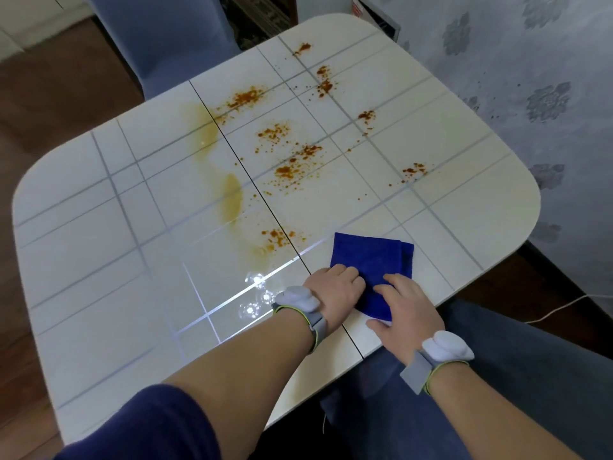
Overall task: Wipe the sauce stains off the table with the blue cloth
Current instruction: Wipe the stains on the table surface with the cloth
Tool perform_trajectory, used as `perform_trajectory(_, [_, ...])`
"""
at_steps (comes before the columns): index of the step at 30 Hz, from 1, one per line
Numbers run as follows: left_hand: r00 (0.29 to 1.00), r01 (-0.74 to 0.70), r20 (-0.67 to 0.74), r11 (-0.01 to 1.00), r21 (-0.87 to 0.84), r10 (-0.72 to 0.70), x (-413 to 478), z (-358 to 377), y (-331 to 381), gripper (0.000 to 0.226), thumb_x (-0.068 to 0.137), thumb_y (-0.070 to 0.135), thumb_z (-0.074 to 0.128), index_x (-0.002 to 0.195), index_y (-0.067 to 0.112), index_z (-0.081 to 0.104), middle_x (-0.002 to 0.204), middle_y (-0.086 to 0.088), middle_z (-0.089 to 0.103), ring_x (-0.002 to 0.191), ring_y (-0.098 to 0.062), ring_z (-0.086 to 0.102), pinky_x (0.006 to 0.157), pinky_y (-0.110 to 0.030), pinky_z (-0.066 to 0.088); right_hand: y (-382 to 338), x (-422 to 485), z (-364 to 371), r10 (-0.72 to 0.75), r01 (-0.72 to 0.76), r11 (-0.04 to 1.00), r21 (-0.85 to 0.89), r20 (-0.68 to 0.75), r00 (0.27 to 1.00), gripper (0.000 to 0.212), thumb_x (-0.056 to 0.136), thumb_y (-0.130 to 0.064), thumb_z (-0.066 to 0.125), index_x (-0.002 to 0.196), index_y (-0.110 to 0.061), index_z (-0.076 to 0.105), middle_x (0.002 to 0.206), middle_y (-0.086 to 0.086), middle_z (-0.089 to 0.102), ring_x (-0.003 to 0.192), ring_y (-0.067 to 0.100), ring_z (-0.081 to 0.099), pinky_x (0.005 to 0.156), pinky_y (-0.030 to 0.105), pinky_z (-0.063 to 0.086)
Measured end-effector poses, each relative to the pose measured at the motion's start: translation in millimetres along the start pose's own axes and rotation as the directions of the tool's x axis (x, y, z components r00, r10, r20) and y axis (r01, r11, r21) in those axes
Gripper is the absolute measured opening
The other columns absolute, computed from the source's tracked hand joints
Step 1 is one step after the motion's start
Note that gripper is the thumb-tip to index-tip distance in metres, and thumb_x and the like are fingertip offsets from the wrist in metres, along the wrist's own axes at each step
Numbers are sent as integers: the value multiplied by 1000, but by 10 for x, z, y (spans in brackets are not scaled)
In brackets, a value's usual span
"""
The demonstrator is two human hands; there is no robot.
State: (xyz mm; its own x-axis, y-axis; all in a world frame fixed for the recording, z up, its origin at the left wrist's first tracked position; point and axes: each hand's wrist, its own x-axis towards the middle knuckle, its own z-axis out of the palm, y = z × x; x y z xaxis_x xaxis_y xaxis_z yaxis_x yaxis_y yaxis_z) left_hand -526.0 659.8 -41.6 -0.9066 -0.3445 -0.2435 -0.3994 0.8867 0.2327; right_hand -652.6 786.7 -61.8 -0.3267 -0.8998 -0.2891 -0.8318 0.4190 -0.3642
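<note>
Cloth (371, 257) under L hand (335, 290), R hand (406, 310)

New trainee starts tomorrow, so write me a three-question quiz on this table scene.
1. True or false: the blue cloth covers the sauce stains.
2. The left hand and right hand: which touch the cloth? A) left only B) right only C) both
3. Fill in: most stains lie ___ from the person than the cloth.
Key: 1 false; 2 C; 3 farther.
</note>
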Motion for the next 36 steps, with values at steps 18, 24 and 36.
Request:
perform_trajectory(18, [813, 519, -126, 805, -286, -569, -604, -404, -656, 47, 86, 19, 60, 132, 20, 51, 146, -4, 39, 122, -31, 45, 91, -40, 48, -561, 502, -211, 333, -197, 792, 578, -139, 933, 28, 90, -25, 60, 117, -17, 60, 116, 0, 59, 106, 17, 56, 89, 30, 46])
perform_trajectory(24, [968, 235, 105, 968, -88, -226, -367, 125, -407, 59, 94, 22, 60, 148, 26, 36, 161, -11, 19, 145, -42, 18, 115, -58, 22, -335, 669, -40, 185, -167, 977, 131, -139, 973, 38, 85, -25, 64, 122, -14, 62, 142, 19, 44, 124, 39, 46, 100, 44, 41])
perform_trajectory(36, [811, 574, 150, 819, -7, -566, -423, 150, -1205, 61, 103, 47, 25, 152, 40, -10, 162, 1, -20, 148, -28, -16, 120, -48, -2, -696, 1330, -149, 42, -33, 997, -66, 144, 989, 64, 87, -52, 54, 145, -31, 34, 156, 9, 20, 138, 36, 22, 109, 43, 31])
